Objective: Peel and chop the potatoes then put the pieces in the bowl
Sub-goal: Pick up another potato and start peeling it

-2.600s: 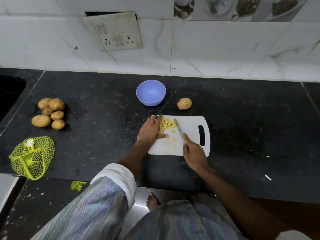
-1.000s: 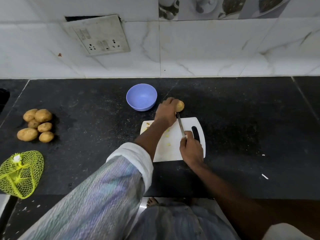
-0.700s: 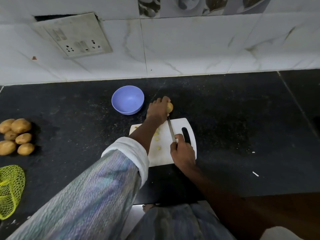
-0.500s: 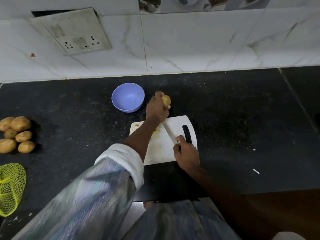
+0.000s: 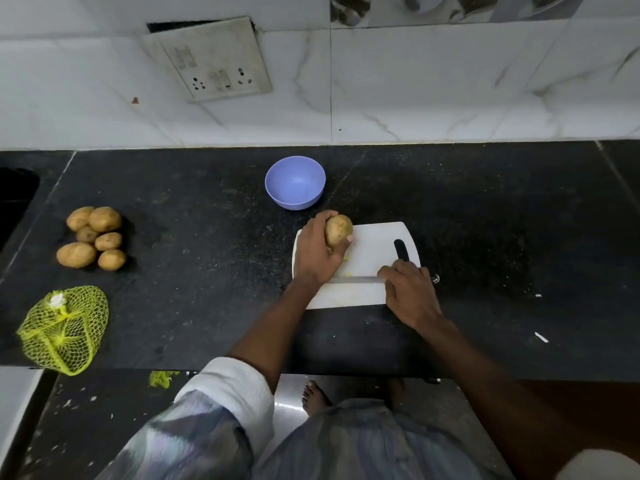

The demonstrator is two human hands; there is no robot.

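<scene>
Fresh potato brought from countertop onto cutting board.

Now gripped in left hand at board's 10 o'clock; chopped heap gone from board since earlier, a few bits left. Right hand clasping knife, blade flat toward 9 o'clock. Purple bowl at 11 o'clock. Peeling judged next.

One head-worn, wide-angle view looks forward and steeply down from above the near edge of the counter. It faces the far tiled wall, which fills the top of the frame. The board sits near the centre, close below the camera. The person's sleeve and a foot show at the near edge. Straight lines bow toward the corners.
</scene>
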